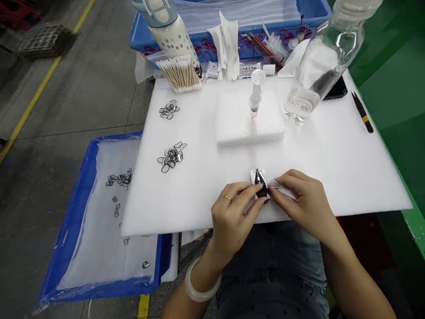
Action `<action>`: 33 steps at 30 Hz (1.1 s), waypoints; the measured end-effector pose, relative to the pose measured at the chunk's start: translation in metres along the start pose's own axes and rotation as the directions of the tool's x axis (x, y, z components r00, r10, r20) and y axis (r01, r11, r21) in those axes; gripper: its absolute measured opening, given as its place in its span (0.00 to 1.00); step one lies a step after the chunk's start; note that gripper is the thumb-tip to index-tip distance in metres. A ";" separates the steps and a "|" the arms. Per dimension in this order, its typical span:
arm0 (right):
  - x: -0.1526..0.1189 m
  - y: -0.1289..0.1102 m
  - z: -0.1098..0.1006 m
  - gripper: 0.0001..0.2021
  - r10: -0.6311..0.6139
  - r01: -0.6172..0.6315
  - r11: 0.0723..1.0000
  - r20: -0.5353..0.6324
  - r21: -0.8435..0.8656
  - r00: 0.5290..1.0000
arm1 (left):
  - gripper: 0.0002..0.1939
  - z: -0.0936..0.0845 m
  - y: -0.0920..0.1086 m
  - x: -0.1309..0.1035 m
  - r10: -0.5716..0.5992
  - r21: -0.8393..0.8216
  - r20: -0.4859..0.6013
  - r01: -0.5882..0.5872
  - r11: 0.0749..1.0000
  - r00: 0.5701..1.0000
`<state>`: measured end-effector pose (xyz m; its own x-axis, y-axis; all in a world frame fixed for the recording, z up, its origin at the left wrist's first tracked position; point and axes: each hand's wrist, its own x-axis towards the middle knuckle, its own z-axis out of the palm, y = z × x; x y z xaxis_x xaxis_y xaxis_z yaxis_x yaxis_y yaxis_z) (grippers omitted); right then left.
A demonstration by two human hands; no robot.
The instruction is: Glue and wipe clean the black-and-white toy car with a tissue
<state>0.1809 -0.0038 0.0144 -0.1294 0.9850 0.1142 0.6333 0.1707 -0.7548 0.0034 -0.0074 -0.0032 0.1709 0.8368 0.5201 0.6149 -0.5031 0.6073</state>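
Near the front edge of the white foam-covered table (pixel 199 195) lies a small glossy black part in a pale, shiny surround (pixel 259 178). My left hand (pixel 234 215) has its fingertips closed on the near end of this part. A folded white wipe (pixel 284 190) is pinched between the thumb and fingers of my right hand (pixel 303 201), its edge against the part's right side. My fingers cover the part's lower end. Just beyond both hands is a white foam block (pixel 250 128) with a clear syringe (pixel 256 95) standing tip-down in it.
Two piles of thin black rings (pixel 171 157) lie at left. Cotton swabs (pixel 181 75), a dotted bottle (pixel 179 44) and a glass bottle (pixel 300 106) stand at the back. Black tweezers (pixel 361 113) lie at right. Below left, a blue tray (pixel 71 212) holds more rings.
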 end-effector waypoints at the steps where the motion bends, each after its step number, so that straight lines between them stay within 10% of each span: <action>1: 0.000 0.000 0.000 0.05 0.000 0.000 1.000 0.001 -0.004 1.000 | 0.10 -0.001 0.000 0.000 -0.030 -0.003 0.006 0.030 1.000 1.000; 19: 0.001 -0.001 0.005 0.06 -0.028 0.024 0.997 -0.042 -0.077 0.999 | 0.12 -0.006 -0.002 0.002 -0.206 -0.050 0.081 0.211 0.976 0.975; 22: -0.001 0.000 0.002 0.05 -0.042 0.042 0.999 -0.058 -0.015 0.997 | 0.22 -0.016 -0.011 0.013 -0.140 -0.081 0.268 0.168 0.983 0.953; 26: -0.009 0.003 -0.002 0.05 -0.097 0.113 0.991 -0.198 0.071 0.975 | 0.33 -0.024 -0.027 0.030 0.167 -0.180 0.558 -0.078 0.981 0.813; 33: -0.030 0.009 0.006 0.16 -0.377 0.322 0.918 -0.257 -0.232 0.890 | 0.12 -0.010 -0.033 0.025 0.074 -0.168 0.292 -0.025 0.985 0.953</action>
<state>0.1865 -0.0323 0.0002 -0.1583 0.8185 0.5522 0.7167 0.4799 -0.5059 -0.0197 0.0278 -0.0043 0.4335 0.8238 0.3653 0.4725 -0.5530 0.6862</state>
